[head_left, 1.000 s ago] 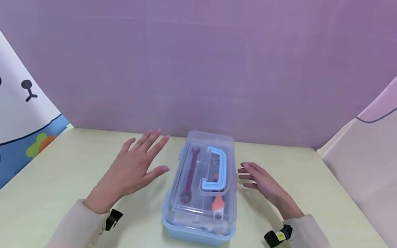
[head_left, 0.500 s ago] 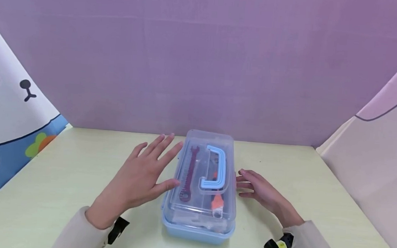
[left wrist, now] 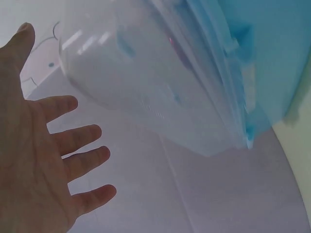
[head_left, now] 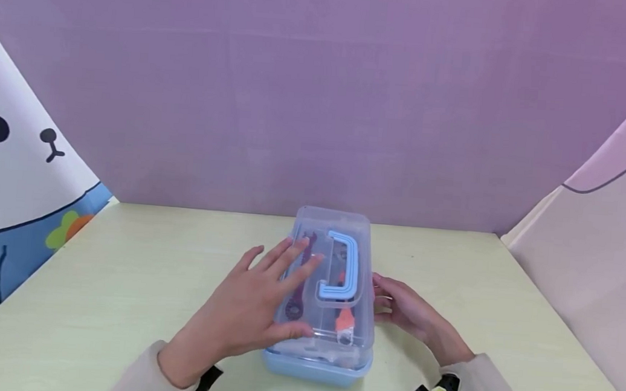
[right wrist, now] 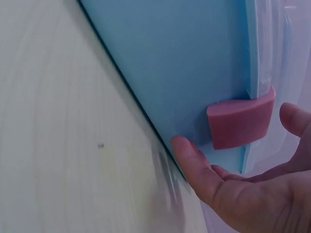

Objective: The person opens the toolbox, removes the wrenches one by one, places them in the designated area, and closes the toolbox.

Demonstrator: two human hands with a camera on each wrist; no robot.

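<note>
Blue plastic box [head_left: 317, 372] sits mid desk [head_left: 122, 279]. Left hand [head_left: 247, 309] spreads its fingers over the lid [head_left: 333, 219]; right hand [head_left: 412, 311] has fingers apart by the pink clip [right wrist: 240, 124]. Seems like reaching; gripping needs them closer.

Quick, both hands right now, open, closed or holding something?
Left hand: open, fingers spread over the toolbox, holding nothing.
Right hand: open, fingers loosely bent near the pink latch, holding nothing.

soft light casts faint shadows on the table [head_left: 121, 285], and glare streaks the clear lid [left wrist: 141, 73].
</note>
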